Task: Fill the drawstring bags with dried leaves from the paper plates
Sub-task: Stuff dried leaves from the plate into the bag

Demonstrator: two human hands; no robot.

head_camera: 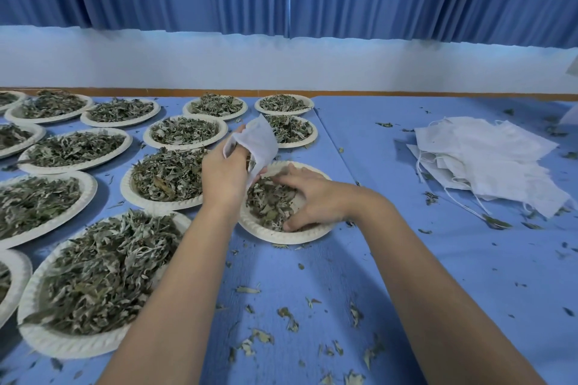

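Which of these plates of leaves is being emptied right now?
The plate under the right hand, which grabs its leaves; the left hand holds a bag above it.

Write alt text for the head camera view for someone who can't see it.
A person's left hand holds a white drawstring bag above a paper plate while the right hand grabs dried leaves from it. More leaf-filled plates cover the blue table on the left; a pile of empty bags lies at right.

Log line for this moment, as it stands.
left hand: grips drawstring bag above plate | right hand: grasps dried leaves in plate | spare bags: piled right
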